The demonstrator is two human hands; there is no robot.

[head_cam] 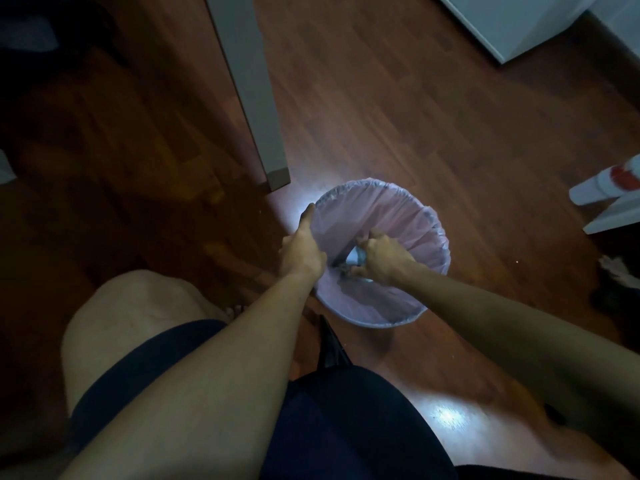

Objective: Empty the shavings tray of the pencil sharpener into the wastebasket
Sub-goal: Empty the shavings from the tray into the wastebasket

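A round wastebasket (398,206) lined with a pale pink bag stands on the wooden floor in front of me. My left hand (300,249) rests on its left rim, fingers stretched along the edge. Inside the basket's opening, my right hand (384,259) is closed around a small pale blue-white shavings tray (356,257). Most of the tray is hidden by my fingers. I cannot tell whether shavings are falling.
A grey table leg (258,98) stands just behind and left of the basket. White furniture (519,26) sits at the far right, and a white and red object (609,181) lies on the floor at the right edge. My knees and a dark chair seat fill the foreground.
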